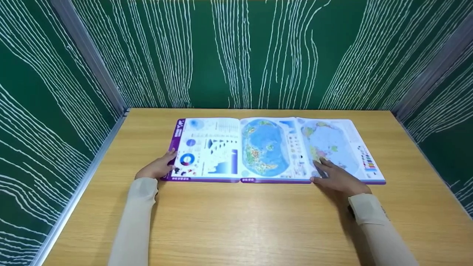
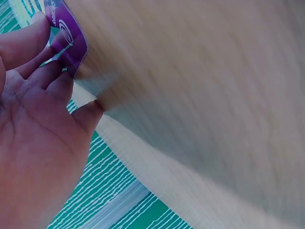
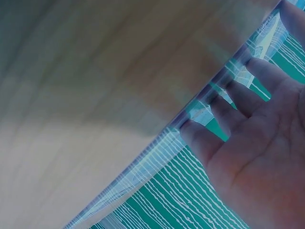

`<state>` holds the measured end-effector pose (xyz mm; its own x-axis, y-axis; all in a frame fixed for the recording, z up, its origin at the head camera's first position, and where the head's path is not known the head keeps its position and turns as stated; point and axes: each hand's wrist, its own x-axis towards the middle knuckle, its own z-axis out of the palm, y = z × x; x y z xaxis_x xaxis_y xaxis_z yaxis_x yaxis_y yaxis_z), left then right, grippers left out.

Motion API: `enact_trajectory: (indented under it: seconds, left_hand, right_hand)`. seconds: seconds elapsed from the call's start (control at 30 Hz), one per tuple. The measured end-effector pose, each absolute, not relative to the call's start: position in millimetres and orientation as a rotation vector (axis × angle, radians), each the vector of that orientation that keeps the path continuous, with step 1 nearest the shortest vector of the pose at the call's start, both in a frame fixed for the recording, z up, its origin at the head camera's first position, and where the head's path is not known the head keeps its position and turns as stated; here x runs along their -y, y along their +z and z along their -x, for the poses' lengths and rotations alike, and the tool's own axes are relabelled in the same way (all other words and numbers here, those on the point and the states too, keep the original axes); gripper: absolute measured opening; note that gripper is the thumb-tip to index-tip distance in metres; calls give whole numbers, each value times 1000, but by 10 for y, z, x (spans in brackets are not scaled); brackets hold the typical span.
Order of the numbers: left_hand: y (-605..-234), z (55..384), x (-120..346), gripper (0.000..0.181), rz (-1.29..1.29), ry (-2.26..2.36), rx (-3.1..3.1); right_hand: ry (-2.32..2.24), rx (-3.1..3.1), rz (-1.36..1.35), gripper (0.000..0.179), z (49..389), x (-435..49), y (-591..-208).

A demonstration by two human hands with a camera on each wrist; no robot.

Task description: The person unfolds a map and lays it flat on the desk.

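Note:
A folding world map sheet [image 1: 264,147] lies spread on the wooden table, with several panels, charts and purple borders. At its left end my left hand [image 1: 157,167] holds the purple edge; in the left wrist view, the purple corner [image 2: 71,40] shows between the thumb and the other fingers. My right hand [image 1: 340,179] rests on the front part of the right-hand panel, its fingers spread and fairly straight. In the right wrist view the right fingertips [image 3: 190,126] touch the sheet near its edge.
The wooden table [image 1: 240,221] extends in front of the sheet and to both sides. Green walls [image 1: 258,55] with white wavy lines stand behind and at the sides. Grey metal posts [image 1: 90,55] mark the back corners.

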<state>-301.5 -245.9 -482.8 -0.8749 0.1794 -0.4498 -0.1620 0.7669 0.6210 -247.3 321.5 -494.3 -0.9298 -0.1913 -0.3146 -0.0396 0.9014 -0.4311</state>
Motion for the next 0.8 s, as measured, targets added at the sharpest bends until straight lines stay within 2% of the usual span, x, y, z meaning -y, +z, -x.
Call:
enact_trajectory:
  seconds: [0.33, 0.6, 0.8]
  left_hand:
    - [-4834, 3037, 2398, 57, 69, 898, -2480]
    - [-4824, 3087, 2358, 56, -46, 775, -2545]
    - [-4825, 3081, 2354, 56, -39, 786, -2551]
  right_hand:
    - [-587, -2702, 143, 88, 2511, -3236, -4965]
    - [-568, -2698, 135, 85, 2521, -3236, -4926]
    - [-596, -2696, 154, 83, 2504, -3217, -4918]
